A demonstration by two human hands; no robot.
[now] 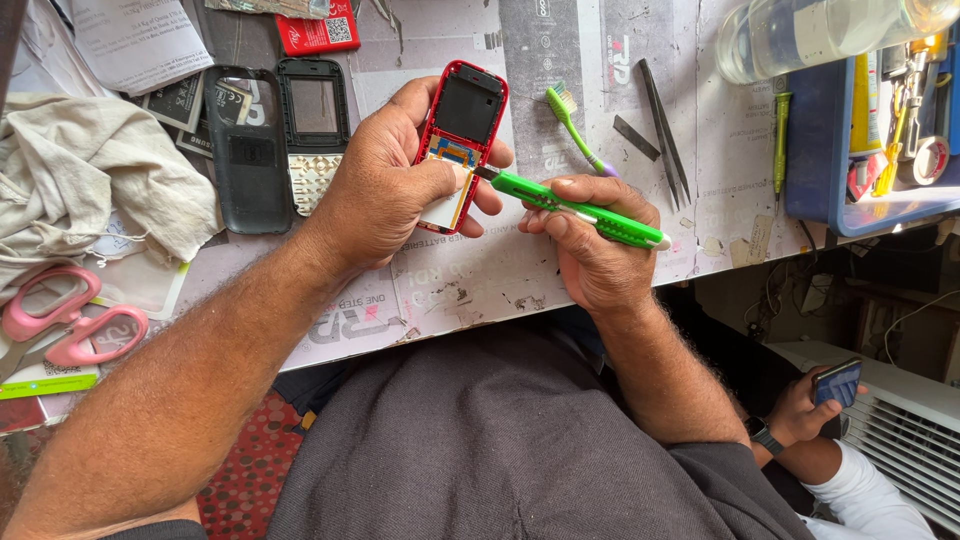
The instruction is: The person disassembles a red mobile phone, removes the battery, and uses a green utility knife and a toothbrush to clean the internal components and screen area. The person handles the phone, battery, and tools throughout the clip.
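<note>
Head view: left hand (385, 180) grips red phone frame (458, 140) above the worktable (470, 280), back off, black upper cavity, blue-orange part mid-body, pale panel below. Right hand (590, 245) closed around green screwdriver (575, 208), tip touching the frame's right edge. Green brush (572, 122) and tweezers (664, 130) nearby.

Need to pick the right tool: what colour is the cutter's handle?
Bright green cutter, in the right hand; head view.
</note>
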